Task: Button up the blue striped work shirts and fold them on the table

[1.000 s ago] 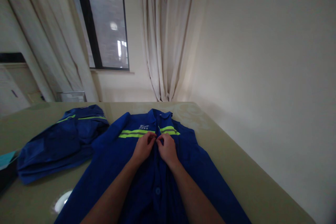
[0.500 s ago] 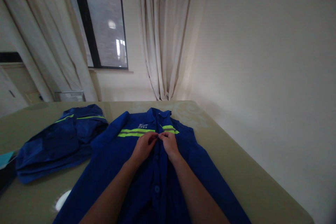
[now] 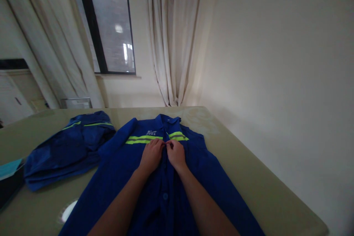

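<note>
A blue jacket (image 3: pixel 199 171) with yellow-green and grey chest stripes lies spread on the table, collar away from me. Both hands meet at its front opening, just below the stripe. My left hand (image 3: pixel 152 153) pinches the placket edge from the left side. Opposite it, my right hand (image 3: pixel 176 153) has its thumb and fingers closed on the other side of the placket. The fingertips nearly touch and hide the cloth between them. A dark button (image 3: pixel 165 196) shows lower on the placket.
Another folded blue garment (image 3: pixel 66 149) with yellow-green stripes lies left on the greenish table (image 3: pixel 249 162). Beside it are a light-blue item (image 3: pixel 10 169) over something dark and a white round thing (image 3: pixel 69 211). A wall borders the table's right side.
My left hand's fingers have curled in closer at the placket, and my right hand has shifted slightly left. The view has turned slightly left, showing more of the light-blue item.
</note>
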`<state>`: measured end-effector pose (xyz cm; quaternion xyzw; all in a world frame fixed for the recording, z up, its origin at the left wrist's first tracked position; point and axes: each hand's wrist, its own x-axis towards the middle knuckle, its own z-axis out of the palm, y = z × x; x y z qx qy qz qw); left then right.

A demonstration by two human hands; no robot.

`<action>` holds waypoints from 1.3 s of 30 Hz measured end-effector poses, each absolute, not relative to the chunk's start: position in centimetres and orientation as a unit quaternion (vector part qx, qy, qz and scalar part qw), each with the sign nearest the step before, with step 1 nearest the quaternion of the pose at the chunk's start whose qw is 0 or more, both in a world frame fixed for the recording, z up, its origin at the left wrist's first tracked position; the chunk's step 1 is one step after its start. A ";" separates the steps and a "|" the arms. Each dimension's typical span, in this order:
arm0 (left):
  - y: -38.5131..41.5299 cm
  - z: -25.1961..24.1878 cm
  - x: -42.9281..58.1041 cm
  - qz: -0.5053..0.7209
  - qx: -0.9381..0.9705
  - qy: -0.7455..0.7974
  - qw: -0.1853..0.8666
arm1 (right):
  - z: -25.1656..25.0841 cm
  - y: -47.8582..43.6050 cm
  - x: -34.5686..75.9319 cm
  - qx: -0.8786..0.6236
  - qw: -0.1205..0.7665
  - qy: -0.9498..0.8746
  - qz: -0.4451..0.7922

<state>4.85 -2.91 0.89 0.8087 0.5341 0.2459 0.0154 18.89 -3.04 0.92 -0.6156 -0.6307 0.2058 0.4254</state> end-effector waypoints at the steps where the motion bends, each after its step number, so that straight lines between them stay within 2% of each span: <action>1: -2.9 0.7 4.9 0.244 0.807 0.538 0.010 | 0.8 -3.2 18.8 -0.611 0.424 -0.641 0.188; 9: -4.2 -0.6 5.7 0.155 0.811 0.562 -0.053 | 2.2 -3.0 17.9 -0.693 0.352 -0.609 0.161; 14: -6.1 -0.8 5.8 0.161 0.807 0.564 -0.062 | 3.1 -1.3 17.3 -0.702 0.297 -0.643 0.077; 16: -6.5 -0.5 5.8 0.164 0.806 0.566 -0.062 | 2.5 -0.6 17.5 -0.687 0.318 -0.650 0.065; 20: -5.4 1.5 5.9 0.159 0.803 0.571 -0.061 | 0.9 0.6 18.5 -0.656 0.419 -0.619 0.103; 27: -0.5 2.2 6.3 0.160 0.774 0.608 -0.080 | 0.0 1.3 19.0 -0.637 0.482 -0.581 0.155; 34: 1.4 0.1 5.3 0.212 0.828 0.519 0.003 | 0.2 1.0 18.4 -0.659 0.446 -0.583 0.167; 39: 2.3 0.6 5.6 0.229 0.805 0.546 0.031 | 0.7 0.9 18.4 -0.670 0.411 -0.591 0.183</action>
